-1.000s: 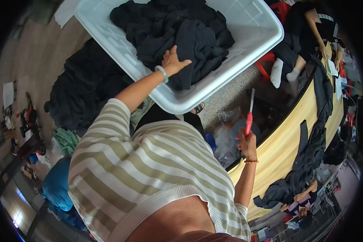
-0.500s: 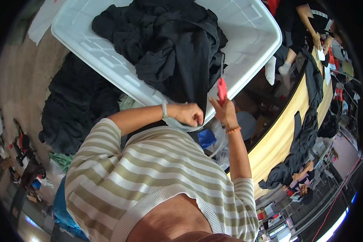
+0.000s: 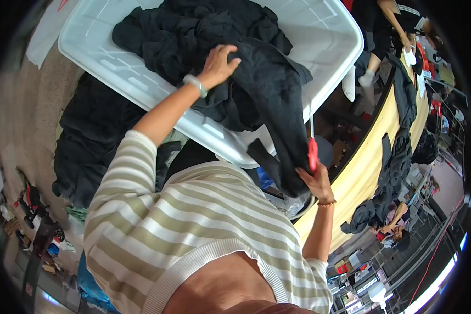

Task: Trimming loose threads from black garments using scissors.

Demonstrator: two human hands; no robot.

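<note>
A white plastic tub (image 3: 327, 68) in front of me holds a heap of black garments (image 3: 178, 36). My left hand (image 3: 221, 65) is over the heap, palm down with fingers apart, next to a long black garment (image 3: 277, 89). That garment drapes over the tub's near rim towards my right hand. My right hand (image 3: 316, 182) is closed on a red-handled tool (image 3: 313, 155) whose thin metal end points away from me. Its fingers are also at the garment's lower end; whether they grip the cloth I cannot tell.
A pile of black cloth (image 3: 89, 141) lies on the floor left of the tub. To the right stands a pale wooden table (image 3: 361, 167) with black garments (image 3: 397, 167) along it. Another person's arm (image 3: 395, 23) shows at the far right, a second person (image 3: 395, 225) further along.
My left hand has moved from the near rim up over the heap and opened. My right hand has come nearer and to the right; the long garment now stretches over the rim towards it.
</note>
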